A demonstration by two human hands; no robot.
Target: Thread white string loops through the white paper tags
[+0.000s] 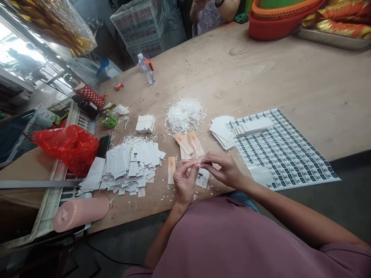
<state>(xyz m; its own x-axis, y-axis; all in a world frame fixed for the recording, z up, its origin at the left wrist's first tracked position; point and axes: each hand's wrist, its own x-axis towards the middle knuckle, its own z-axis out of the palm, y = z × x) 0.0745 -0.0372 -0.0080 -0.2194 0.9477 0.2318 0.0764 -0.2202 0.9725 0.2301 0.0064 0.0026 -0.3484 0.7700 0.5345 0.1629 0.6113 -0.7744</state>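
Note:
My left hand and my right hand meet at the table's near edge, thumbs and forefingers pinched together. Between the fingertips shows a bit of what looks like thin white string, mostly hidden by the fingers. Just below them is a white printed tag; whether it hangs from the string or lies on the table I cannot tell. Orange-and-white tags lie beyond my hands, and another orange tag is left of them. Farther back sits a heap of white strings.
Left is a big pile of strung white tags, with a pink bottle and red plastic bag beyond. White cards and a printed sheet lie right. A water bottle and red basket stand farther back; a person is opposite.

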